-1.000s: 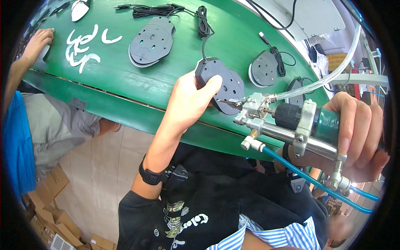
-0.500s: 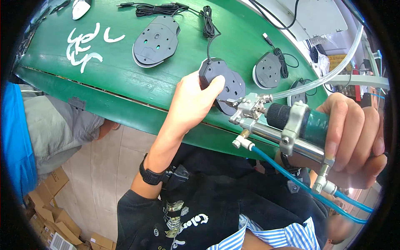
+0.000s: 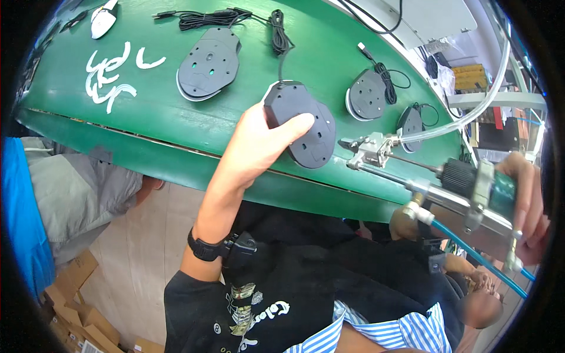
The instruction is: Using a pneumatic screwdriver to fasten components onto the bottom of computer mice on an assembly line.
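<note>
Toward the near edge of the green bench [image 3: 176, 120], your left hand [image 3: 256, 144] has the black mouse [image 3: 315, 141] underside up; your thumb lies flat across that underside and the other fingers are hidden beneath, so you seem to be pinching the mouse between them; whether it touches the bench, you cannot tell from this angle; its shell looks like hard plastic, so expect it to be light and stiff, a little slippery where it is smooth, and fairly hard to break but easy to scuff; take hold of it by the side edges, thumb clear of the holes, and mind the cord [image 3: 281, 69] at its far end, which may tug or twist it; your right hand [image 3: 528, 203] has its fingers curled round the green-bodied tool [image 3: 442, 197], whose metal head [image 3: 371, 151] stands just beside the mouse, apart from it; this tool is probably heavy and awkwardly balanced, with the clear hose [image 3: 444, 130] and the blue hose [image 3: 471, 252] likely to drag, so grip it firmly behind the black collar [image 3: 458, 178]
</note>
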The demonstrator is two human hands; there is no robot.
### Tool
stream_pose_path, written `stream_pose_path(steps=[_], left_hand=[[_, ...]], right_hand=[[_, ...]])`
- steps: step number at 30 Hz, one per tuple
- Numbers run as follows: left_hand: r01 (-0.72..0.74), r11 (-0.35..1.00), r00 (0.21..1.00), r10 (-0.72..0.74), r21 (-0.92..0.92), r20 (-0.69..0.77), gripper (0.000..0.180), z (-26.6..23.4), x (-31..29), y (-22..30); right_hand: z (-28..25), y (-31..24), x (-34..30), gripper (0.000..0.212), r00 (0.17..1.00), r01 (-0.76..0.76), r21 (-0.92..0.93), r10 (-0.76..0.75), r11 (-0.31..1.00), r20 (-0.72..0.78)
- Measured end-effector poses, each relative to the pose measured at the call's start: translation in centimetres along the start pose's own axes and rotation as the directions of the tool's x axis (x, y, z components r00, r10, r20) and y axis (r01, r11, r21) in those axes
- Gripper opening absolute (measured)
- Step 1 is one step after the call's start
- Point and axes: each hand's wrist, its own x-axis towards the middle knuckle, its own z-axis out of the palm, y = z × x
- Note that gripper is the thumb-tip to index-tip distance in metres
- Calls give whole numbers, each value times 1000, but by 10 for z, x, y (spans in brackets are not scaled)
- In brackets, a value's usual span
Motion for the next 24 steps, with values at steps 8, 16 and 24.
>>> stream_pose_path(steps=[8,16,24], left_hand=[[52,999,997,-52,1,-49,32,-6,-1,3],[37,999,999,-35,38,-41,33,-12,0,3],[7,999,999,-6,37,-40,32,-15,0,2]], right_hand=[[-7,28,-23,29,868,-450,-593,484,668,-113],[-5,31,-26,30,854,-442,-621,516,647,-71],[-13,42,-32,30,853,-423,-583,522,694,3]])
